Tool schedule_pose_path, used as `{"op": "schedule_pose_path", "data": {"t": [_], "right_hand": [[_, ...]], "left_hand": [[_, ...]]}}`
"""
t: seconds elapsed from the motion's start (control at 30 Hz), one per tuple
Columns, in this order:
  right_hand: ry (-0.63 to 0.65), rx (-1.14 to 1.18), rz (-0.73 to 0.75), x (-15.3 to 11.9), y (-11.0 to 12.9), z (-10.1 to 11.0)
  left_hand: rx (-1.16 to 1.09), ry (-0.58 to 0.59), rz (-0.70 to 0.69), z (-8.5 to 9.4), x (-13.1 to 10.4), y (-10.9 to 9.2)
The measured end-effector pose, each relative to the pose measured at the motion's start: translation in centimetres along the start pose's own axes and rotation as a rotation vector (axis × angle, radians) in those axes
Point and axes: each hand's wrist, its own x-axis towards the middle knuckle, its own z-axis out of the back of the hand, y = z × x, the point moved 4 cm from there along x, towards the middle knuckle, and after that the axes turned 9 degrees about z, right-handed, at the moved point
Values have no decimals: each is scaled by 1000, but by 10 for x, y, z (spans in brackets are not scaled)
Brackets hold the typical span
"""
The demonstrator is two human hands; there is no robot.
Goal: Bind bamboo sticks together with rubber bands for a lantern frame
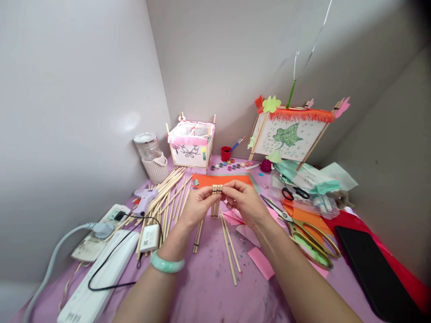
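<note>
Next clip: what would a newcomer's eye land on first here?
Dead centre, the left hand and right hand pinch a small bundle of short wooden sticks upright above the pink table. Behind stand two paper lanterns, a pink-fringed one and a leaf-painted one. Gold scissors lie to the right.

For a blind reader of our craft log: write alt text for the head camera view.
Two bare hands, left hand and right hand, together pinch a small bundle of short wooden sticks upright above a pink table. Loose sticks, scissors, a glue gun and coloured paper scraps lie around. Two paper lanterns stand by the wall.
</note>
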Motion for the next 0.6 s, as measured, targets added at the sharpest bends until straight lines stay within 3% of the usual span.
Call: {"op": "schedule_pose_path", "data": {"t": [0.17, 0.4, 0.6], "right_hand": [[-25, 40, -54, 3, -4, -3], [10, -41, 41, 4, 1, -5], [-61, -32, 54, 3, -7, -3]], "left_hand": [[8, -13, 4, 2, -1, -2], [-47, -51, 26, 4, 4, 2], [-172, -72, 23, 3, 6, 6]]}}
